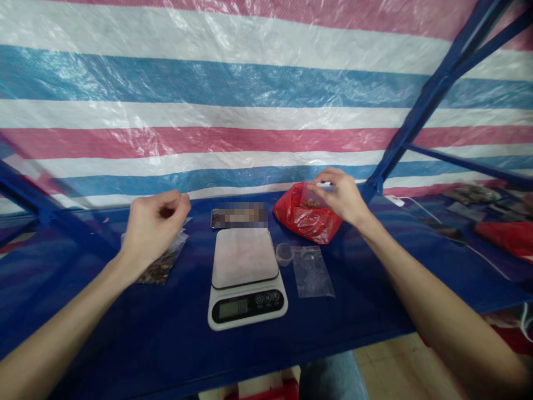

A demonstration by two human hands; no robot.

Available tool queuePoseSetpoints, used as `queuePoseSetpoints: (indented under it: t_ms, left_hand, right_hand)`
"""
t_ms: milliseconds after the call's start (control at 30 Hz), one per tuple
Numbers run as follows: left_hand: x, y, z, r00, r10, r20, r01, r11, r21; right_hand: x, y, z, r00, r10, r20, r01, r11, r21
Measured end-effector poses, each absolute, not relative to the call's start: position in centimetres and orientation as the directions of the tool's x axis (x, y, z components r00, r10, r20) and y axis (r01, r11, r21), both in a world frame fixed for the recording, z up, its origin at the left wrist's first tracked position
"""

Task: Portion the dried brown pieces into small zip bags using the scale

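My right hand (339, 194) pinches the rim of a clear plastic container (308, 194) at the mouth of a red plastic bag (308, 222). Small brown pieces show at the container's lower part. Closed with its fingers curled, my left hand (154, 228) hovers over clear bags of brown pieces (160, 269); what it may hold is hidden. Between the hands stands a white kitchen scale (245, 278), its display seeming to read zero. A small clear cup (285, 254) sits at the scale's right edge, beside a flat clear zip bag (313, 272).
A phone (215, 218) lies behind the scale, its screen blurred out. Blue metal posts (420, 119) frame the blue table (166, 339), and a striped plastic sheet (250, 83) hangs behind it. At far right are a white cable (433, 214) and another red bag (506, 238).
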State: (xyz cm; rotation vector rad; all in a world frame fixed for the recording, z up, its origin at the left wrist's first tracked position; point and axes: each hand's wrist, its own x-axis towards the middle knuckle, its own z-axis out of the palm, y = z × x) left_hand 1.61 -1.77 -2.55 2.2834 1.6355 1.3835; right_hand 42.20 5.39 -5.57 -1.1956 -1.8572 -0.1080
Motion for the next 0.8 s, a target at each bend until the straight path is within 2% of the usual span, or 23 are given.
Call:
queuePoseSetpoints:
  t_ms: [67, 233, 400, 533, 600, 700, 733, 800]
  left_hand:
    - [0.6, -2.3, -4.0, 0.048, 0.748, 0.662, 0.775, -0.446, 0.449]
    - [-0.8, -2.4, -6.3, 0.088, 0.699, 0.710, 0.806, -0.469, 0.361]
    - [-1.9, -1.8, -8.1, 0.162, 0.640, 0.751, 0.825, -0.506, 0.252]
    - [-2.2, -1.8, -8.5, 0.211, 0.625, 0.751, 0.846, -0.502, 0.180]
    - [-2.3, -1.9, -8.2, 0.209, 0.630, 0.748, 0.877, -0.459, 0.142]
    - [-3.0, -1.8, -6.9, 0.182, 0.711, 0.679, 0.947, -0.312, 0.073]
    - [-3.4, -1.7, -6.4, 0.184, 0.762, 0.621, 0.963, -0.267, 0.043]
    - [-4.7, -1.1, -5.4, 0.263, 0.864, 0.429, 0.959, -0.284, -0.015]
  right_hand:
    - [42.0, 5.1, -5.4, -0.147, 0.693, 0.706, 0.795, 0.508, -0.332]
    - [41.9, 4.7, -5.5, -0.068, 0.671, 0.738, 0.813, 0.467, -0.349]
    - [40.9, 3.6, -4.3, -0.015, 0.497, 0.868, 0.806, 0.520, -0.283]
    - [39.0, -0.1, -3.1, -0.161, 0.441, 0.883, 0.739, 0.647, -0.188]
    - [38.6, -2.9, -3.7, -0.300, 0.432, 0.850, 0.693, 0.712, -0.118]
    - [39.1, -7.2, -6.2, -0.538, 0.522, 0.662, 0.662, 0.747, -0.051]
    - [39.6, -8.4, -7.2, -0.573, 0.570, 0.589, 0.667, 0.742, -0.070]
    - [40.5, -10.0, -8.6, -0.605, 0.653, 0.456, 0.650, 0.735, -0.191]
